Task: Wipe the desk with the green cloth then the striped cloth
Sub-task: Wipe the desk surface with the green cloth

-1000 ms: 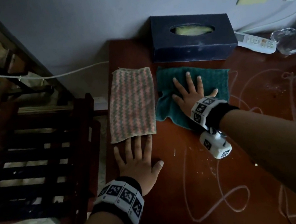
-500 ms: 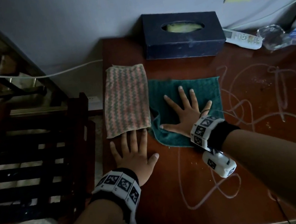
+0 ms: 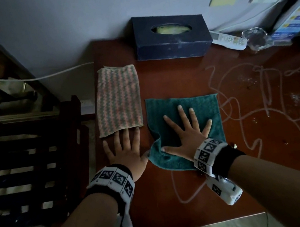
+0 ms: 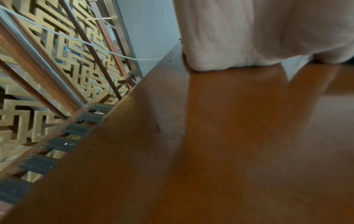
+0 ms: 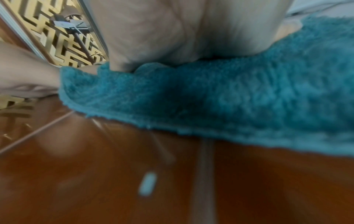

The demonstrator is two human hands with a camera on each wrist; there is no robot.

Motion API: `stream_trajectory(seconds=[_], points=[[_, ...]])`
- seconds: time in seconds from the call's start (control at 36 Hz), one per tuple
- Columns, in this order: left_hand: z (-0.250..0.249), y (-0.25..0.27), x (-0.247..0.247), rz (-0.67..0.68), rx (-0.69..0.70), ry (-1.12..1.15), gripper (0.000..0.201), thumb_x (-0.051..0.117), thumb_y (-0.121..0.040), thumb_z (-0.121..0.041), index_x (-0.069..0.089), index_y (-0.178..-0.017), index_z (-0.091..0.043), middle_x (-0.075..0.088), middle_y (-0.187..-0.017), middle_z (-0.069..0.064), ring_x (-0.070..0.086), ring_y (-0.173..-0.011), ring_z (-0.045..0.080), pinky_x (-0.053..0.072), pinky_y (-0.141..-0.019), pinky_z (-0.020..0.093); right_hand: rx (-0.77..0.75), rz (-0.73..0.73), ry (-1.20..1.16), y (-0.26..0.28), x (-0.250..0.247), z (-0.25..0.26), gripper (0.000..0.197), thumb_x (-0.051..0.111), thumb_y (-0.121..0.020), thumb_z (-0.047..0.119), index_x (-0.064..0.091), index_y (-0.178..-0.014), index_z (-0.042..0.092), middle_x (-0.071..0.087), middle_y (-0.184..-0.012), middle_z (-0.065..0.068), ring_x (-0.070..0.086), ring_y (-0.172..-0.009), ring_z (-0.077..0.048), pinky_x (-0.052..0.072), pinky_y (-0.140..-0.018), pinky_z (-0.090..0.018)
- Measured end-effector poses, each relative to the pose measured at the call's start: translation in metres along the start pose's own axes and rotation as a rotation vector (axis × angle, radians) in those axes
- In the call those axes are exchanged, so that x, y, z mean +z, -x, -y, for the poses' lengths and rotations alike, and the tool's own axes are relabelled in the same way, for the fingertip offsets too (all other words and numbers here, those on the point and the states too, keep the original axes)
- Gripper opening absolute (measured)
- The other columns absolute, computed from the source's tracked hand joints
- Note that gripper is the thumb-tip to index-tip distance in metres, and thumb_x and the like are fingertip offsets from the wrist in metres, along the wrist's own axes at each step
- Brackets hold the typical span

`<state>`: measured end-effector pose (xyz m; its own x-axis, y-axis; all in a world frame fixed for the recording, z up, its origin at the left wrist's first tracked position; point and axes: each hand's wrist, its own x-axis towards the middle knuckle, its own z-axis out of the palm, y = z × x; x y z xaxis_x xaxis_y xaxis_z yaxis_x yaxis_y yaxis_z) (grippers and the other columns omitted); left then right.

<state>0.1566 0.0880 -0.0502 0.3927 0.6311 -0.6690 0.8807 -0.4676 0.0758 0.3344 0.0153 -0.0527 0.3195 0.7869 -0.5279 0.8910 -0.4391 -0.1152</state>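
The green cloth [image 3: 201, 105] lies on the reddish wooden desk [image 3: 169, 77], and my right hand [image 3: 185, 133] presses flat on it with fingers spread. Its near left corner is bunched up. In the right wrist view the green cloth [image 5: 229, 94] fills the middle under my palm. The striped pink-and-green cloth [image 3: 118, 98] lies folded to the left. My left hand [image 3: 125, 150] rests flat on the desk just in front of the striped cloth, fingertips tucked under its near edge. Chalk-like scribbles [image 3: 261, 99] cover the desk to the right.
A dark blue tissue box [image 3: 170, 37] stands at the back against the wall. A remote [image 3: 229, 39], a clear glass object [image 3: 257, 37] and leaflets [image 3: 295, 21] sit back right. A dark slatted wooden chair [image 3: 31, 161] stands past the desk's left edge.
My right hand has dragged the green cloth toward me and slightly right, away from the tissue box. The left hand stays put by the striped cloth.
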Motion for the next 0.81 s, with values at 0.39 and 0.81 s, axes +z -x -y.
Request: stream_trajectory(seconds=[0.39, 0.81], points=[[-0.005, 0.013, 0.001, -0.099, -0.029, -0.011, 0.069, 0.014, -0.095, -0.059, -0.024, -0.145, -0.031, -0.027, -0.155, 0.002, -0.021, -0.143, 0.026, -0.006, -0.112, 0.061, 0.028, 0.050, 0.026, 0.029, 0.009, 0.000, 0.093, 0.035, -0.071, 0.085, -0.022, -0.138, 0.054, -0.042, -0.146, 0.010, -0.038, -0.134, -0.023, -0.017, -0.101, -0.070], [-0.007, 0.027, 0.029, -0.038, -0.056, 0.086, 0.061, 0.010, -0.099, -0.050, -0.029, -0.142, -0.034, -0.042, -0.147, -0.001, -0.035, -0.137, 0.023, -0.013, -0.108, 0.061, -0.059, 0.038, -0.040, 0.002, 0.004, 0.007, 0.086, 0.033, -0.079, 0.079, -0.018, -0.142, 0.049, -0.038, -0.149, 0.011, -0.033, -0.138, -0.023, -0.015, -0.104, -0.065]])
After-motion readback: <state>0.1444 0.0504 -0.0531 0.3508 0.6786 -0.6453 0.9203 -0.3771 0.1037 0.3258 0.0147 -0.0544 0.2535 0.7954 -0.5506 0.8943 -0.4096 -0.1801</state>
